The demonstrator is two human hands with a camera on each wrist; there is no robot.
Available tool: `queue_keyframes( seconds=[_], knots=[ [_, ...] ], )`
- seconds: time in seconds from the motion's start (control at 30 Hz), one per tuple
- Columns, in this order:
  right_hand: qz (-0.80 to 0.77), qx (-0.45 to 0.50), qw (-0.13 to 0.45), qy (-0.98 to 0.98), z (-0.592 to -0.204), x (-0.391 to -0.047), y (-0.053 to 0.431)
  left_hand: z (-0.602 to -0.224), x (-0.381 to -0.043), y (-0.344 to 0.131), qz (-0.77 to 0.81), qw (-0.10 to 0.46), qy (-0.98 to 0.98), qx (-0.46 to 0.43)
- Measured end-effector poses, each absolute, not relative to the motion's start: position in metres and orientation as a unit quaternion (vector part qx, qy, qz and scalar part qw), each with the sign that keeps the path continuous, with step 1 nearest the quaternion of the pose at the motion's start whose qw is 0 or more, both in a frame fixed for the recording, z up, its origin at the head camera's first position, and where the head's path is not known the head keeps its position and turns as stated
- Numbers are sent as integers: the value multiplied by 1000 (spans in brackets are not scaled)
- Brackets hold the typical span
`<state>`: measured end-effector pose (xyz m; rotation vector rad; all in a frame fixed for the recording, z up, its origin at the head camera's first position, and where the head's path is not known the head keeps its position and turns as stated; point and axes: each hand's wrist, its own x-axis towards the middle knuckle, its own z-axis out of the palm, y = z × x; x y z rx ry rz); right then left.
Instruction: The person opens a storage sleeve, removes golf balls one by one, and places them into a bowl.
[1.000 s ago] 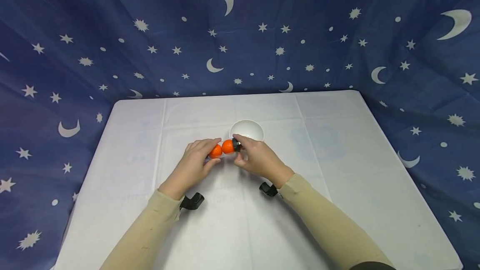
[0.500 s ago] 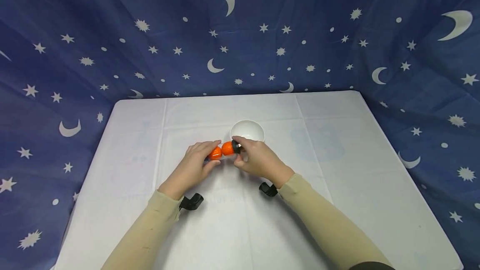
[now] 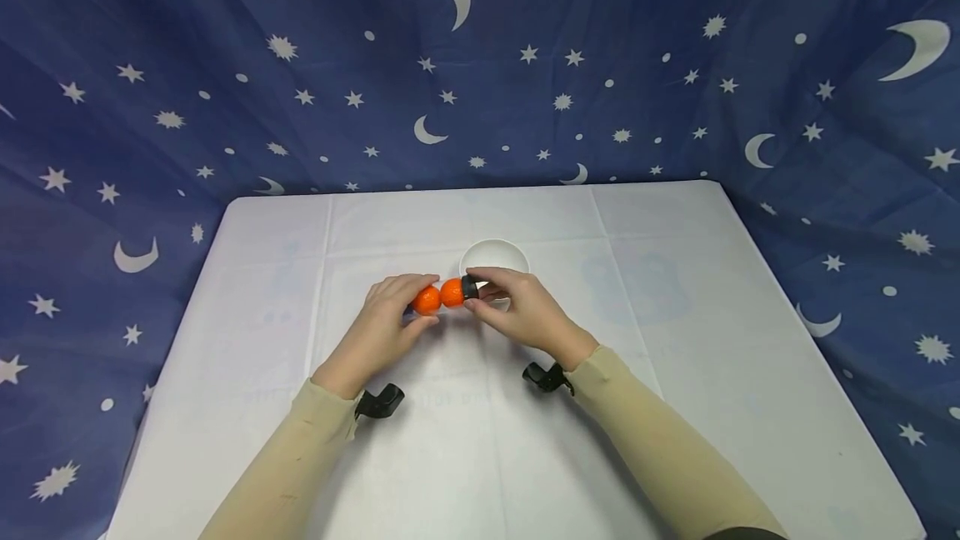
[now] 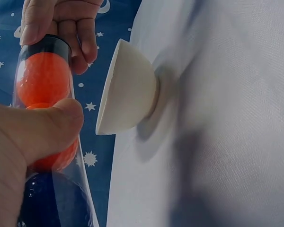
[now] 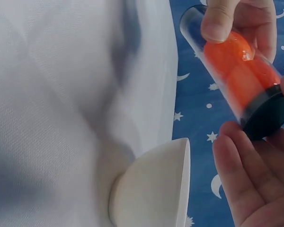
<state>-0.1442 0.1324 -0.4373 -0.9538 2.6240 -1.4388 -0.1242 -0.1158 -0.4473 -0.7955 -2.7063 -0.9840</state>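
Observation:
My left hand (image 3: 378, 315) grips a clear plastic tube (image 5: 191, 23) around its side, its thumb across the wall in the left wrist view. Inside are two orange balls (image 3: 427, 301), dimpled like golf balls. A dark blue ball (image 4: 54, 198) shows behind them in the left wrist view. At the tube's right end sits a black cap (image 3: 470, 287), which my right hand (image 3: 528, 311) pinches between thumb and fingers. The cap is on the tube's end. The tube is held nearly level above the table, close to a white bowl (image 3: 495, 252).
The bowl stands upright just beyond my right hand; its inside is partly hidden by that hand. A white cloth covers the table (image 3: 675, 407). Behind rises a blue curtain (image 3: 525, 7) with moons and stars. Black camera mounts (image 3: 381, 401) stick out from both wrists.
My right thumb has come up onto the near side of the cap, and the right wrist has shifted slightly right. The tube has moved a little left. My left hand keeps its grip.

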Motion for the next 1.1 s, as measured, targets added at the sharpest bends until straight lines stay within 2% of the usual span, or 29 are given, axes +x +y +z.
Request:
queue_keyframes(
  seconds=[0.23, 0.53, 0.7, 0.93, 1.1],
  knots=[
    [-459, -304, 19, 835, -439, -144, 132, -447, -125, -117, -323, 88, -903, -269],
    [-412, -323, -13, 852, -441, -143, 131, -453, -127, -119, -323, 106, -897, -282],
    [-410, -327, -15, 851, -444, -142, 131, -454, -127, -119, -324, 88, -902, -271],
    [-483, -312, 8, 818, -443, -144, 131, -448, -126, -117, -311, 80, -914, -248],
    [-483, -319, -1, 815, -444, -145, 132, -445, -125, -116, -299, 52, -923, -238]
  ],
)
